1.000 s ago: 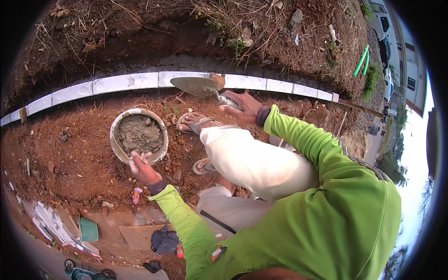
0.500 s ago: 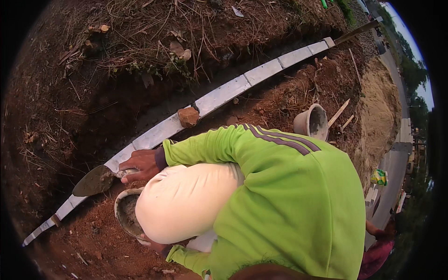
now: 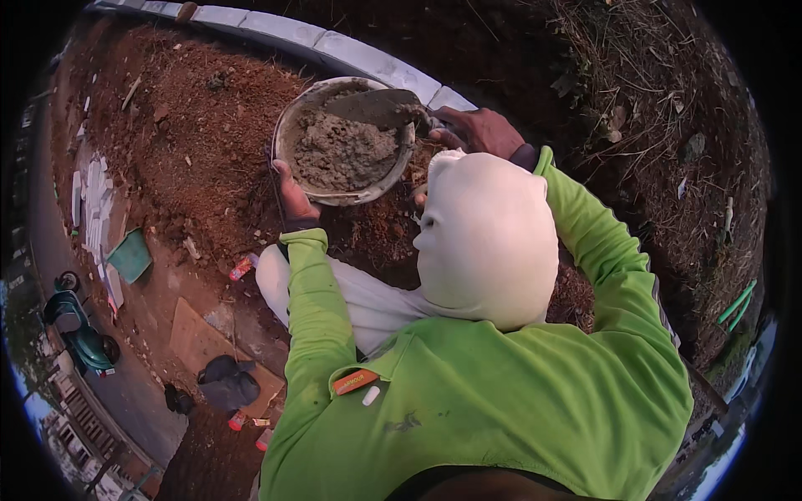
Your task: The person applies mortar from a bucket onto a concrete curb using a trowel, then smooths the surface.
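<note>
2 bare hands at 1 round bucket, which stands on reddish soil w/ wet grey-brown mortar inside. R hand: fingers closed round hndl of trowel, partly hidden by raised knee. Blade lies inside bucket, across far part of mortar, tip to L; hndl end out past R rim. Can't tell if blade is sunk in or just on top. L hand: against outside of bucket at near-L rim, in contact; only part of fingers shows, so can't tell how far they're closed or how firm the hold

Surroundings: row of white blocks runs diag. from upper L to behind R hand, just beyond bucket; can't tell if the 2 touch. Brown piece sits on row at upper L. Person wears bright green top & pale trousers, 1 knee up, near bucket's R side

Lower L, well apart from bucket: green tub, tilted; white strips, piled; brown board w/ dark cloth item at its edge; 1 green motorbike on paved strip. Far R: bent green tube on ground by dry grass
</note>
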A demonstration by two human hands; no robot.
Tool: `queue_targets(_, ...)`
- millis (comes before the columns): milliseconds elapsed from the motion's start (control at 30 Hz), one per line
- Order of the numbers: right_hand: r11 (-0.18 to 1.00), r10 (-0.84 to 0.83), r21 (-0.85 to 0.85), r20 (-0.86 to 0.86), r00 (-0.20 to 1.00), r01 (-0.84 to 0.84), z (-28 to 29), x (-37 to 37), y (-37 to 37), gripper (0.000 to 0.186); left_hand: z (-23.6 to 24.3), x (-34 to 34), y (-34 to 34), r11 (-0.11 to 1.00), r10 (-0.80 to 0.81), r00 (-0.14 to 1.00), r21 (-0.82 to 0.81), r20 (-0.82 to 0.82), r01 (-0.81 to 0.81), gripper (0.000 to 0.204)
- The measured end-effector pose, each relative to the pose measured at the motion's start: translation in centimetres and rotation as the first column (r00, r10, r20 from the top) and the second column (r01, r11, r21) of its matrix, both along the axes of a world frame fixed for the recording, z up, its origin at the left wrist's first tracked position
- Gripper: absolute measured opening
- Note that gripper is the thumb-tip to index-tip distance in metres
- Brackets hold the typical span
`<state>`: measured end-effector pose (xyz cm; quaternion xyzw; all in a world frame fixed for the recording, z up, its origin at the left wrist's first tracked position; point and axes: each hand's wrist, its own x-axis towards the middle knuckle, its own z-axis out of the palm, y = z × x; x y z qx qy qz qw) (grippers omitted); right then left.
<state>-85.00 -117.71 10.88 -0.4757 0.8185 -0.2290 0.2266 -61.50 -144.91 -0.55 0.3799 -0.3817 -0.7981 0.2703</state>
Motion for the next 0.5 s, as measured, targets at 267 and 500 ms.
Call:
queue_targets(267,0.919,0.366,0.296,-0.388,0.846,-0.261,3.1,-1.6,-6.7,0.033,-1.0,0.9,0.7,0.992,-0.001,0.999,-0.127,-0.050,-0.005,0.075)
queue_targets(500,0.814,0.430,0.410,0.052,0.901,-0.412,-0.7,3.4,-7.4,0.045,-0.8,-0.7,2.2,0.967,0.128,0.992,-0.220,-0.015,-0.128,0.080)
